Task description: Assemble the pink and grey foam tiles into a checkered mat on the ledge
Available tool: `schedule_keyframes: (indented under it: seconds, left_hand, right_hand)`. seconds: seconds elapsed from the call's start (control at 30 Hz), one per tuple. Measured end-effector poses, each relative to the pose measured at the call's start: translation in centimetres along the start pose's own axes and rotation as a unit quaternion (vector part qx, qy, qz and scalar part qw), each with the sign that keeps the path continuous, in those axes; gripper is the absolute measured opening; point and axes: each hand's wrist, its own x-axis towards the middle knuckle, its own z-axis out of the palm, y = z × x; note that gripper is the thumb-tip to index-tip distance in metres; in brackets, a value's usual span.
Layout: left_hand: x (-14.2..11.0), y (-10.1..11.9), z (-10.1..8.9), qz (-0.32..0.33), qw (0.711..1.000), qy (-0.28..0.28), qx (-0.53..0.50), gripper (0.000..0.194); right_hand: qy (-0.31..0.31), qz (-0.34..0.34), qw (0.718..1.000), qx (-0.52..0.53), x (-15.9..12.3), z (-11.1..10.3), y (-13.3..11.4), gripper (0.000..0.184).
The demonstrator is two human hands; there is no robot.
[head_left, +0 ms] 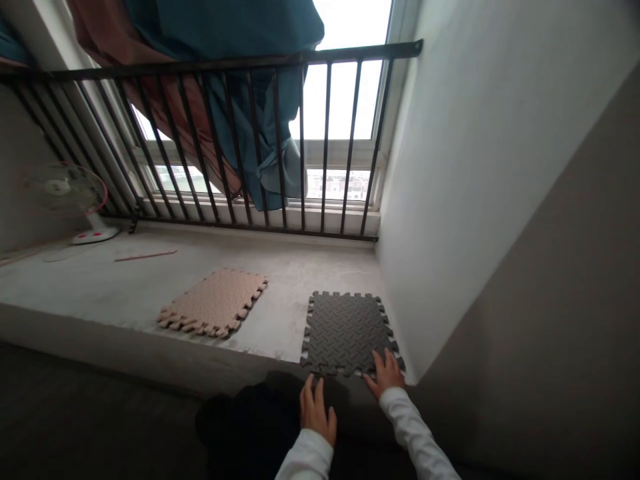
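A dark grey foam mat tile [347, 330] with jigsaw edges and a woven-pattern surface lies flat on the ledge, close to the right wall. My right hand [387, 375] rests at its front right corner, fingers spread over the edge. Just below the tile's front left corner is my left hand [316, 408], with its fingers stretched out near the ledge edge; whether they touch the tile I cannot tell. Further left on the ledge sits a stack of beige foam mat tiles [217, 300], apart from both hands.
Behind the ledge [285, 320] runs a dark metal railing [265, 230], with blue and pink curtains [250, 33] hanging by the window. A white fan [95, 232] stands at the far left. Near it lies a thin reddish stick [146, 256]. The white wall [465, 167] bounds the right side.
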Motion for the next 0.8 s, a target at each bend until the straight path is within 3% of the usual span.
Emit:
schedule_keyframes:
  seconds: [0.13,0.27,0.43,0.63,0.8]
  left_hand:
    - [2.1,-1.3,0.9,-0.078,0.989,0.071,0.107,0.053]
    - [3.3,-2.4,2.5,-0.087,0.983,0.059,0.151,0.052]
    - [3.7,-3.1,3.6,-0.065,0.984,0.061,0.157,0.056]
    - [4.1,-3.5,3.4,-0.024,0.988,0.066,0.135,0.06]
    - [4.8,-3.2,3.1,-0.018,0.987,0.026,0.156,0.055]
  right_hand:
    - [-0.158,0.03,0.984,-0.072,1.7,-2.8,-1.1,0.082]
    - [-0.216,0.012,0.973,-0.082,2.3,-3.7,-0.6,0.097]
    - [-0.225,0.009,0.969,-0.098,2.2,-3.6,-0.2,0.103]
    - [-0.203,0.034,0.973,-0.105,1.7,-3.7,-0.3,0.102]
    - [-0.157,0.033,0.983,-0.088,1.0,-2.4,1.2,0.094]
